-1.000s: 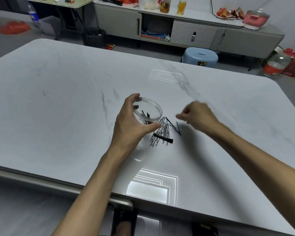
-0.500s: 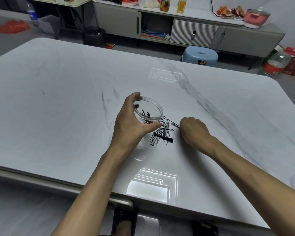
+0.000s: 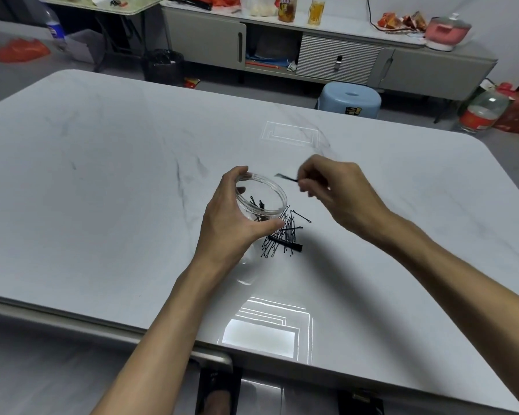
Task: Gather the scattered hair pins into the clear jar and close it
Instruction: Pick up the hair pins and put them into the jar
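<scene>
Table (image 3: pixel 102 181) — pale, glossy. Left hand (image 3: pixel 231 226) wraps the open jar (image 3: pixel 261 199), a few pins inside. Right hand (image 3: pixel 339 193) pinches one pin (image 3: pixel 286 177) just beside the rim. Pile (image 3: pixel 283 235) lies against the jar base. Pins — light, springy, likely slick; best pinched mid-length, few at a time

Table (image 3: pixel 108 187): white marble-look top, grey veins
Stool (image 3: pixel 350 98): pale blue plastic — beyond the far edge
Sideboard (image 3: pixel 417 65): grey, along the wall
Bin (image 3: pixel 163 66): black — left of the sideboard
</scene>
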Demonstrator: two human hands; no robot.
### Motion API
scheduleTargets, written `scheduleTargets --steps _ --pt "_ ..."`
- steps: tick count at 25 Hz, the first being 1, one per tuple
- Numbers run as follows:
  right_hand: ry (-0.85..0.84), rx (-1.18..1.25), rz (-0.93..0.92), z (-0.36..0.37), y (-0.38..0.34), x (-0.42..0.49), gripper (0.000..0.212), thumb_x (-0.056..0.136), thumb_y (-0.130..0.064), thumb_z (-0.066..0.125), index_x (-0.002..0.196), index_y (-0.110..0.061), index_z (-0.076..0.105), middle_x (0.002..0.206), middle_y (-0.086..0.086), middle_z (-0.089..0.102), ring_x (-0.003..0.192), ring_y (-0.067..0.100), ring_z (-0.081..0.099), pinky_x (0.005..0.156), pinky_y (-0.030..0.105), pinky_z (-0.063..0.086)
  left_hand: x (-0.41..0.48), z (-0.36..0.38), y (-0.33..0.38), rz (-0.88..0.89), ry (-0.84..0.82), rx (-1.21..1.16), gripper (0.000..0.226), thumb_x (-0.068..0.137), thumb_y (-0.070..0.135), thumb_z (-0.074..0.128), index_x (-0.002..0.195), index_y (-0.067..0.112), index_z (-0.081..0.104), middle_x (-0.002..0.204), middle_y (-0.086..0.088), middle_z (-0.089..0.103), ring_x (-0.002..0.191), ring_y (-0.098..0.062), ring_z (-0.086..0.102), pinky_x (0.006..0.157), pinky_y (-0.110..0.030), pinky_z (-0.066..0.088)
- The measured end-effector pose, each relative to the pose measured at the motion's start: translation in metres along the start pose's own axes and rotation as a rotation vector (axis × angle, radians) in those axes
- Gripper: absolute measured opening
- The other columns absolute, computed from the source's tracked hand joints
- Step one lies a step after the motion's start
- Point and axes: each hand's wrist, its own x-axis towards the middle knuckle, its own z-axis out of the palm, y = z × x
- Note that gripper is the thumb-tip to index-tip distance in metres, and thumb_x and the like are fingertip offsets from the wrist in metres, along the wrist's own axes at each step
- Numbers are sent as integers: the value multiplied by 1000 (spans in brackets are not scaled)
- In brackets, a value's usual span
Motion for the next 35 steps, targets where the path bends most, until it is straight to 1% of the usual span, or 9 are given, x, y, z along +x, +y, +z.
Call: scheduleTargets --steps 2,4,7,10,12,18,20,26,35 --pt "-110 -18 -113 2 -20 12 7 85 -13 67 86 -19 64 71 -11 64 68 8 61 65 21 48 0 1 1 0 -13 -6 97 52 45 84 138 34 40 132 19 52 118 -4 53 93 -22 43" --pt "-102 20 -127 8 -24 19 3 84 -17 70 86 -19 68 74 -12 67 71 5 61 67 16 47 0 1 1 3 -13 -1 97 52 46 84 138 33 40 133 19 52 117 -5 53 93 -23 44" --pt "20 105 165 17 1 22 5 84 -16 72 88 -18 72 78 -11 70 74 2 62 73 18 48 -1 -3 0 -2 9 5 97 53 45 85 138 33 40 133 19 51 117 -4 53 91 -21 42" --pt "-243 -173 483 35 40 9 35 78 -28 79 105 -9 69 101 6 69 92 18 61 77 25 44 0 -6 -2 -6 10 -5 97 55 41 88 139 32 40 134 18 52 118 -4 53 91 -19 41" --pt "-343 -236 556 50 49 -3 48 71 -33 84 107 -8 64 104 7 62 96 23 57 79 31 44 1 -7 -3 -6 10 -9 97 56 38 89 139 31 40 134 18 52 117 -4 53 89 -14 40" --pt "-235 -174 605 66 39 -6 10 74 -20 79 75 -15 71 76 3 70 78 23 65 65 29 48 2 -5 -2 1 13 -6 97 54 42 86 139 31 40 133 17 52 116 -5 54 89 -14 40" --pt "-257 -263 627 67 34 -3 4 77 -16 76 78 -15 73 81 5 72 82 26 66 66 29 48 2 -5 -2 0 11 -7 98 54 42 86 139 31 40 133 18 52 117 -5 54 89 -16 40" --pt "-264 -322 707 63 36 4 15 77 -12 72 92 -8 72 96 13 70 92 34 64 75 34 54 2 -7 -3 -6 11 -6 96 56 40 88 139 31 40 133 18 52 117 -4 53 89 -14 39" --pt "-119 -291 697 71 39 8 18 82 -23 70 87 -6 69 91 15 69 81 36 60 65 31 43 2 -5 -1 -2 8 -2 97 56 39 88 140 29 40 134 16 52 117 -6 53 92 -20 42"
